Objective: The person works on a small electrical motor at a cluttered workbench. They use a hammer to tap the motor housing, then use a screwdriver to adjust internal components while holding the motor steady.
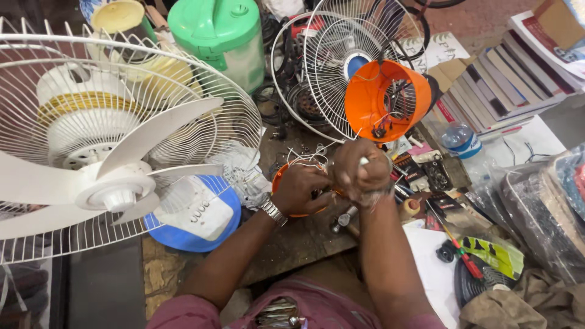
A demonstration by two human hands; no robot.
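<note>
My left hand (301, 190) grips a small orange fan part (281, 178) with thin white wires (304, 159) sticking up from it, just above the dark workbench (304, 234). A metal watch (273, 211) sits on that wrist. Touching it on the right, my right hand (361, 170) is closed in a fist around a slim white-tipped tool (364, 161) over the same part. Just behind my hands, an orange motor housing (386, 99) with loose wiring inside hangs against a white wire fan guard (341, 61).
A large white fan with blades and guard (116, 158) fills the left, on a blue and white base (198, 214). A green jug (222, 33) stands behind. Stacked books (512, 79), a plastic bottle (460, 139), a red-handled screwdriver (466, 259), small parts and bags crowd the right.
</note>
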